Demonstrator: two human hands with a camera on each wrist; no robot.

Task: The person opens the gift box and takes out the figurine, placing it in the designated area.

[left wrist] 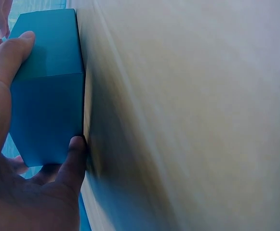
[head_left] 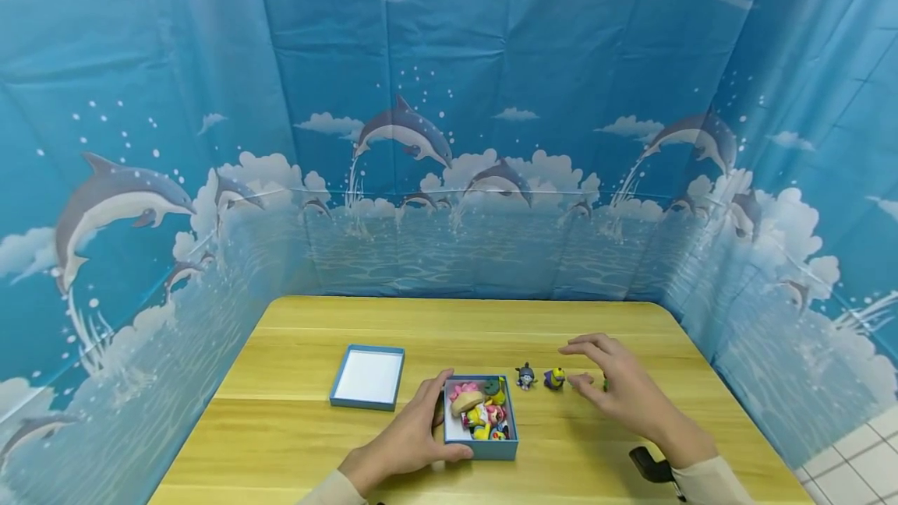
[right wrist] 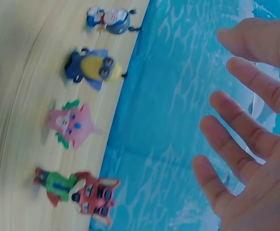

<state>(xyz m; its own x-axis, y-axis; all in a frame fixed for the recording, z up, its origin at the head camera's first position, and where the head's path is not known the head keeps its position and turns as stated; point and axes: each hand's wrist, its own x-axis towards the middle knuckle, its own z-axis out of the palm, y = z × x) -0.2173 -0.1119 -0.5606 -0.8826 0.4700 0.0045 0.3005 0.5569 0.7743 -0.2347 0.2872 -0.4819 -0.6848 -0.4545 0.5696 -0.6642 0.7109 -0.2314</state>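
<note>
Left hand wrapped round the near left corner of the blue box, thumb and fingers gripping its sides. Full of little toys, near the front of the table. Right hand to the right of the box, fingers spread wide, holding nothing. Just past the box, toys in a row: grey one, yellow one. Left of the box, lid.
</note>
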